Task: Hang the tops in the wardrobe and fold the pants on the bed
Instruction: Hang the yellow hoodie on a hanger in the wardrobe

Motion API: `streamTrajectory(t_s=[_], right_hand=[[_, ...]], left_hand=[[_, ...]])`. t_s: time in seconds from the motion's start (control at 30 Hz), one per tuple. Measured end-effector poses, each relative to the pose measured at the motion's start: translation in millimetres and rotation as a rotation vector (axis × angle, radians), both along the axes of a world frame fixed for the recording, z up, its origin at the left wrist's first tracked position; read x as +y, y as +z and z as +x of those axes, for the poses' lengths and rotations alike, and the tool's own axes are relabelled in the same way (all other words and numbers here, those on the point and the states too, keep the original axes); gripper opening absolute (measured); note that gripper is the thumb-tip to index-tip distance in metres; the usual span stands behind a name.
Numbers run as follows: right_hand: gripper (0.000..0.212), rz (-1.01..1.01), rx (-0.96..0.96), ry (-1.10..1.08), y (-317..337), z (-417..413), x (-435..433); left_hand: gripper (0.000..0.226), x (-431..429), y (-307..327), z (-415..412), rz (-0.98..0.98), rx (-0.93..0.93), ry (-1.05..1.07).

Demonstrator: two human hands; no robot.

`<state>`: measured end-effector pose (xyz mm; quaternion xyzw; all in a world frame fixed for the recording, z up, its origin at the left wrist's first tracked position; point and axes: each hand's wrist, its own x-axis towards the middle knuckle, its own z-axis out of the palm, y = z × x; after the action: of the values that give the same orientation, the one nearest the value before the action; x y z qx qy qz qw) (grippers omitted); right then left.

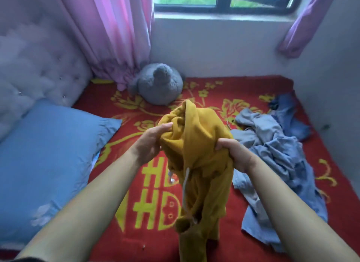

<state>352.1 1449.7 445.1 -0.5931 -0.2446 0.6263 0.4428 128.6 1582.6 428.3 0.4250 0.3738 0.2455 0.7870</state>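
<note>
The bed [233, 90] fills the floor of the view under a red blanket with yellow flowers and characters. It is hemmed in on three sides: a tufted pale headboard [35, 66] along the left, the wall under the window [224, 0] at the far edge, and a plain wall close along the right. A pink curtain [116, 37] hangs down to the far left corner of the mattress.

A blue pillow [48, 160] takes up the left side against the headboard. A crumpled pile of blue-grey clothes [276, 156] spreads over the right side, and a darker denim piece [288, 109] lies at its far end, near the right wall. The open blanket is the strip down the middle, between the pillow and the pile.

The mustard hoodie [202, 144] is held up over that strip. Its hood is bunched at the top, its body hangs down toward the near edge, and a white drawstring [186, 183] dangles in front. A grey plush toy [157, 86] sits at the far side, just beside the curtain hem.

The left hand [152, 143] grips the bunched fabric at the hood's left side. The right hand [235, 154] is clenched round a fold at its right.
</note>
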Motion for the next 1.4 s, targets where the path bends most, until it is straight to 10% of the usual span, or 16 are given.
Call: streamTrajectory(t_s=[0.13, 0.43, 0.63, 0.87, 1.13, 1.4], right_hand=[[0.025, 0.074, -0.463, -0.069, 10, 13, -3], [0.122, 0.182, -0.528, 0.225, 60, -47, -4], [0.054, 0.108, -1.091, 0.495, 1, -98, -14], [0.022, 0.253, -0.536, 0.589, 51, -181, -75], [0.027, 0.768, -0.843, 0.740, 127, -332, -193], [0.029, 0.557, -0.285, 0.674, 163, -513, -374]], left_hand=[[0.020, -17, 53, 5, 0.262, 0.083, 0.327], [0.011, -100, 139, -16, 0.663, 0.098, 0.619], [0.027, -166, 134, -94, 0.648, 0.311, 0.960], [0.016, -246, 104, -212, 0.430, 0.526, 1.264], [0.048, -418, 87, -346, 0.306, 0.653, 1.229], [0.018, -668, 78, -469, 0.223, 0.800, 1.267]])
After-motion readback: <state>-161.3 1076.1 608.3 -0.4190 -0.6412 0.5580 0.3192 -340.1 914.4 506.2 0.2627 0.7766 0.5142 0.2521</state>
